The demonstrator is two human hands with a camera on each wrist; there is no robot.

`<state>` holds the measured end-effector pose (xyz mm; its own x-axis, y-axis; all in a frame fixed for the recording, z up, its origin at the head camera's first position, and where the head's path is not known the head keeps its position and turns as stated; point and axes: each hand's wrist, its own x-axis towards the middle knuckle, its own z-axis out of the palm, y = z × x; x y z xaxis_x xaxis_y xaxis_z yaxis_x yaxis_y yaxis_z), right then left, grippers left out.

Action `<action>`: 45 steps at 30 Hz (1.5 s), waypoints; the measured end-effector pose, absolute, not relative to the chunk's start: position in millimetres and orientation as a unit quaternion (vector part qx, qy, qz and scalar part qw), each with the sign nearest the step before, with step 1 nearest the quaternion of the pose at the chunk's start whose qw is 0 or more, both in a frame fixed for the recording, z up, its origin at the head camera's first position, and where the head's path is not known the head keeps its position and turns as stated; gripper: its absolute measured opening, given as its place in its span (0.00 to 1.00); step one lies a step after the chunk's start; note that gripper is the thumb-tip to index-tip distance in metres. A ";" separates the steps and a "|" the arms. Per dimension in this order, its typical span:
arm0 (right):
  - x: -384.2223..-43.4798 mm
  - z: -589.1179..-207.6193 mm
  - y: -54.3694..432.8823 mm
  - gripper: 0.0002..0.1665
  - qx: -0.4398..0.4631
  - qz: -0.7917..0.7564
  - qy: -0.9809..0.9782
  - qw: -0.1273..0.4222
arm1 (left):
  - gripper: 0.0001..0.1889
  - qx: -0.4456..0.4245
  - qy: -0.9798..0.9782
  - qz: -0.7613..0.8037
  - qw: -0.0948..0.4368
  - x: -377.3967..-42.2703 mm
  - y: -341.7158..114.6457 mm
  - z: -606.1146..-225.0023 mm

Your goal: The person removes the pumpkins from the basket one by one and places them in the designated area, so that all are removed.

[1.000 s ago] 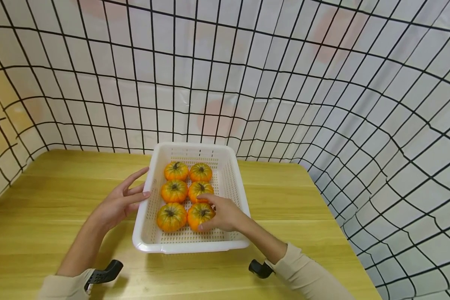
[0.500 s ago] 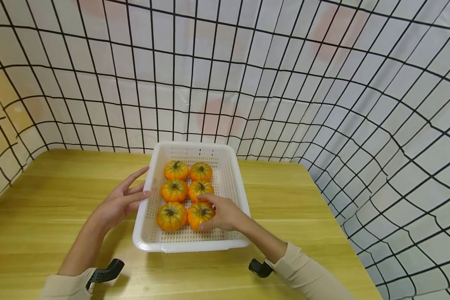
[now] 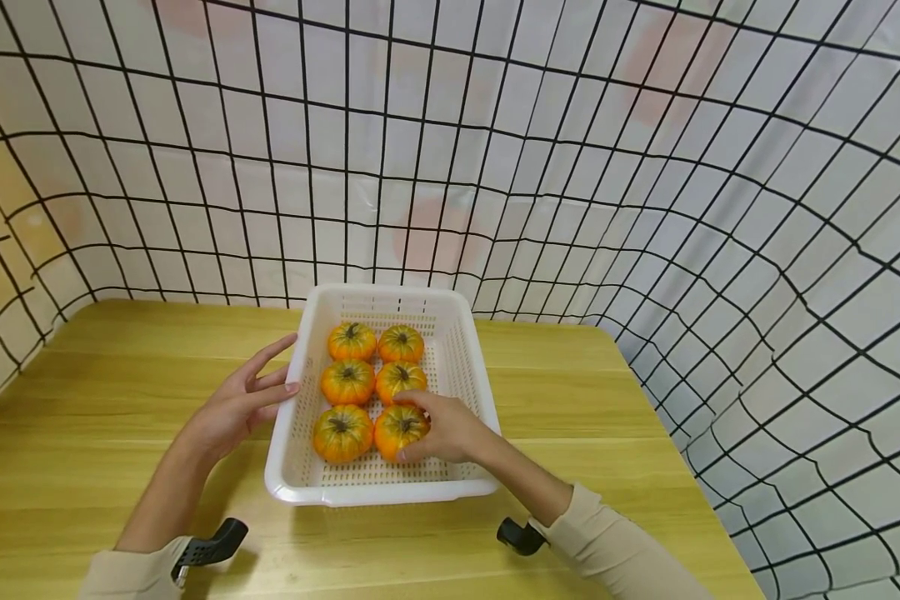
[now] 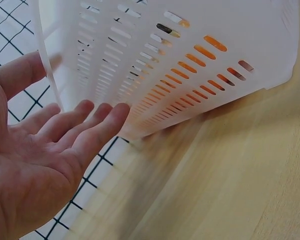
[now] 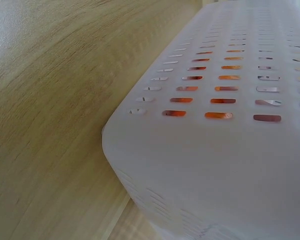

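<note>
Several small orange pumpkins sit in two columns inside a white plastic basket [image 3: 375, 497] with slotted walls. My right hand [image 3: 450, 429] reaches over the basket's right side, its thumb and fingers curled round the front right pumpkin [image 3: 392, 429]. To its left lies another pumpkin [image 3: 342, 435]. My left hand [image 3: 228, 410] rests against the left wall with loosely extended fingers. In the left wrist view, that hand [image 4: 50, 150] touches the basket wall [image 4: 250, 30], its thumb at the rim. The right wrist view shows only the basket's outside [image 5: 205, 155]; the right hand is hidden there.
The basket stands on a wooden table [image 3: 570, 400]. A black wire grid [image 3: 382, 175] with white sheeting behind it encloses the back and sides. Black wrist mounts, one at the left cuff [image 3: 217, 542] and one at the right cuff [image 3: 520, 537], stick out over the table.
</note>
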<state>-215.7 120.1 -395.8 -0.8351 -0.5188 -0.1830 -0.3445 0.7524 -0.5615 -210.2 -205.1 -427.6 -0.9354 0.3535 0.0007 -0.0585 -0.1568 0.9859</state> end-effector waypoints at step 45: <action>-215.1 -389.8 121.8 0.46 -0.224 -0.297 0.915 0.155 | 0.41 0.129 0.592 0.783 0.142 -210.2 -205.4 -429.7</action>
<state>-215.1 121.8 -389.8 -0.8518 -0.5016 -0.1510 -0.3175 0.7236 -0.6128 -210.2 -205.4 -429.7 -0.9261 0.3758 0.0337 -0.0704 -0.2596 0.9631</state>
